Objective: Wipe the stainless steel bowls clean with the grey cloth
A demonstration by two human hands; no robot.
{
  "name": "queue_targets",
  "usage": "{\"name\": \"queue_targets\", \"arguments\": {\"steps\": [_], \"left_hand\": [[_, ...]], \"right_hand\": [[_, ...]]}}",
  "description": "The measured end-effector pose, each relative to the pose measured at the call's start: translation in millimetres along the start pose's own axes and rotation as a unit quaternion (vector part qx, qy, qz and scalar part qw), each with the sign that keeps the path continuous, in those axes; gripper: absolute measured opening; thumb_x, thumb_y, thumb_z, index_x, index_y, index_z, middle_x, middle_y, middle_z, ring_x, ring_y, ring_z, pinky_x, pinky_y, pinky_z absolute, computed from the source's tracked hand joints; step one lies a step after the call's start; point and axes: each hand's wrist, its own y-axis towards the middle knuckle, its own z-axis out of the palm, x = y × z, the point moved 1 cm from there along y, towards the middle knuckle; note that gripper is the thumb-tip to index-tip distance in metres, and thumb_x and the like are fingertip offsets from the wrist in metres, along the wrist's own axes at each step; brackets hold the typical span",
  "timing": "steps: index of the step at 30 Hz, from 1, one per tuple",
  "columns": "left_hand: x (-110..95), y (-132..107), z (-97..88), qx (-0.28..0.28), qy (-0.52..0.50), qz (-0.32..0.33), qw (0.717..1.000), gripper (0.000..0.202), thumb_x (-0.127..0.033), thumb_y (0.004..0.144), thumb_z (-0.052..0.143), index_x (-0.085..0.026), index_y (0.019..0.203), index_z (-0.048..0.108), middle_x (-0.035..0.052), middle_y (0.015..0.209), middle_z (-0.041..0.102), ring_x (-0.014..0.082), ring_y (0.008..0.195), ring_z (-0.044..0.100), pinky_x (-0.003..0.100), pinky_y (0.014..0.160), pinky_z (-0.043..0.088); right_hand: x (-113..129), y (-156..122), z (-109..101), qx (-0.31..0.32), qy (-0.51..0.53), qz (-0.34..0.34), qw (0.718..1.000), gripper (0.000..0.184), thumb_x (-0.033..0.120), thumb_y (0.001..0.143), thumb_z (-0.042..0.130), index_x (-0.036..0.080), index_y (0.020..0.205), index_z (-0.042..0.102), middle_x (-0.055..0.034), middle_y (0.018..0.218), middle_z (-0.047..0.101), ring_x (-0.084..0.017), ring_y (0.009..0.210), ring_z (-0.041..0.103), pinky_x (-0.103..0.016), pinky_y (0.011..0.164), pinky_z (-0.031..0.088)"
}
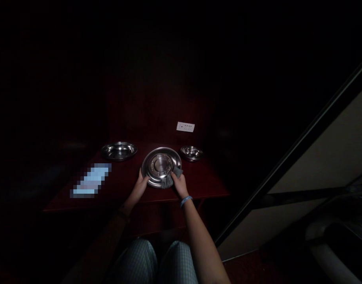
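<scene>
A shiny round steel plate (161, 163) is tilted up toward me above the table's front part. My left hand (141, 184) grips its lower left rim, thumb on the face and fingers behind. At the lower right rim, my right hand (179, 183) is closed on a grey cloth (167, 181) that lies against the plate. Part of the cloth sticks up beside the thumb. The fingers under the plate are hidden.
On the dark red table (209, 183) stand a wide steel dish (119, 151) at back left and small steel bowls (192, 153) at back right. A blurred-out bright rectangle (92, 179) lies left. A white socket panel (185, 127) is on the back wall.
</scene>
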Motion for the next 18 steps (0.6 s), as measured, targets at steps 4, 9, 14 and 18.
{"name": "queue_targets", "arguments": {"steps": [4,9,14,18], "left_hand": [[-7.8,0.6,0.8,-0.011,-0.011,-0.008,1.000,0.066,-0.032,0.091,0.055,-0.021,0.155,0.040,0.0108,0.146,0.060,0.0286,0.143,0.049,0.046,0.125,0.030],[-7.3,-0.9,5.0,-0.006,-0.010,0.022,1.000,0.077,-0.039,0.093,0.056,-0.021,0.161,0.024,0.0137,0.162,0.042,0.0268,0.152,0.037,0.045,0.127,0.025],[0.3,-5.6,8.8,0.046,0.006,0.029,0.999,0.095,-0.042,0.085,0.066,-0.017,0.160,0.013,0.0195,0.166,0.032,0.0280,0.154,0.032,0.044,0.126,0.024],[0.1,-8.3,10.5,0.076,0.049,0.017,0.996,0.092,-0.043,0.084,0.066,-0.013,0.157,0.019,0.0214,0.157,0.046,0.0298,0.150,0.040,0.047,0.126,0.025]], "right_hand": [[0.1,-0.4,0.6,0.007,-0.004,-0.005,1.000,0.032,0.046,0.083,0.066,0.020,0.101,0.075,-0.0051,0.109,0.078,-0.025,0.106,0.071,-0.039,0.103,0.052],[-0.3,2.2,-0.7,-0.014,0.004,-0.009,1.000,0.035,0.047,0.083,0.067,0.021,0.105,0.075,-0.0063,0.115,0.078,-0.026,0.112,0.070,-0.041,0.106,0.051],[-1.8,4.1,-2.9,-0.029,0.007,-0.002,1.000,0.035,0.049,0.082,0.069,0.021,0.103,0.076,-0.0068,0.114,0.078,-0.027,0.112,0.070,-0.042,0.106,0.051],[-3.1,3.3,-2.6,-0.025,0.010,0.002,1.000,0.036,0.048,0.082,0.068,0.021,0.104,0.076,-0.0063,0.114,0.078,-0.027,0.112,0.070,-0.043,0.107,0.051]]}}
